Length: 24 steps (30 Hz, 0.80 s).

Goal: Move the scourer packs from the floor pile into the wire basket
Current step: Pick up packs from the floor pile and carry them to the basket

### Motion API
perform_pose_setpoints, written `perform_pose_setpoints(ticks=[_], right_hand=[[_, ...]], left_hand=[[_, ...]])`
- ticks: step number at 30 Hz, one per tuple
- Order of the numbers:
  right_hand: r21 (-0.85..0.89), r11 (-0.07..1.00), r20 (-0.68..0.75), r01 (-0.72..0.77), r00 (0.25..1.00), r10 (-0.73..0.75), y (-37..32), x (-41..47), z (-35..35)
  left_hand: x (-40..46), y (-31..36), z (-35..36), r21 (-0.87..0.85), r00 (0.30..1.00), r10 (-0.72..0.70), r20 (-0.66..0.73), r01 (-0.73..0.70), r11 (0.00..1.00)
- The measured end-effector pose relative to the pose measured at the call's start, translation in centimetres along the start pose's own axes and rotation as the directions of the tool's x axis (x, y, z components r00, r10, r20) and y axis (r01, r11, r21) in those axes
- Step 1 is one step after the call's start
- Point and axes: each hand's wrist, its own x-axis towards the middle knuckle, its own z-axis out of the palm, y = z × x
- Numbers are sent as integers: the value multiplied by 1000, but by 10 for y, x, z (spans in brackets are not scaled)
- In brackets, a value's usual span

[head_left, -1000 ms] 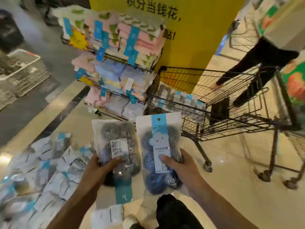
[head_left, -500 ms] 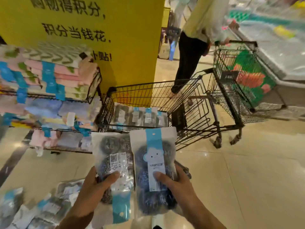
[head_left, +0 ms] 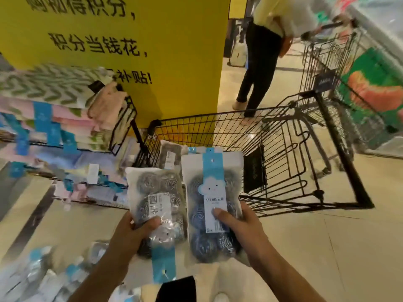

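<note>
My left hand (head_left: 130,234) grips a clear scourer pack (head_left: 156,199) of steel-wool balls, held upside down with its blue strip at the bottom. My right hand (head_left: 242,225) grips a second scourer pack (head_left: 212,205) with a blue cloud label facing me, thumb on the label. Both packs are held side by side just in front of the black wire basket (head_left: 218,118) of a trolley. More packs (head_left: 169,155) lie inside the basket at its left end. The floor pile (head_left: 43,277) of packs lies at the lower left.
A wire rack (head_left: 122,127) stacked with folded cloths stands left of the basket, in front of a yellow sign (head_left: 152,51). A person (head_left: 263,59) pushing another trolley (head_left: 327,68) walks beyond the basket. Beige floor tiles (head_left: 338,247) spread to the right.
The view has swung up and right from the floor pile toward the basket. Both hands carried their packs closer to the basket's near side. The person behind walked on.
</note>
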Motion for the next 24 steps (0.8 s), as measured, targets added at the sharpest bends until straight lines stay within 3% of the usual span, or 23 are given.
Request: perform_pose_setpoints(ticks=[14, 24], right_hand=[[-20, 999, -102, -47, 994, 45, -70, 172, 63], [-48, 988, -165, -145, 977, 135, -46, 317, 43]], left_hand=[[240, 74, -5, 161, 981, -142, 129, 121, 980], [368, 17, 28, 219, 965, -257, 53, 240, 946]])
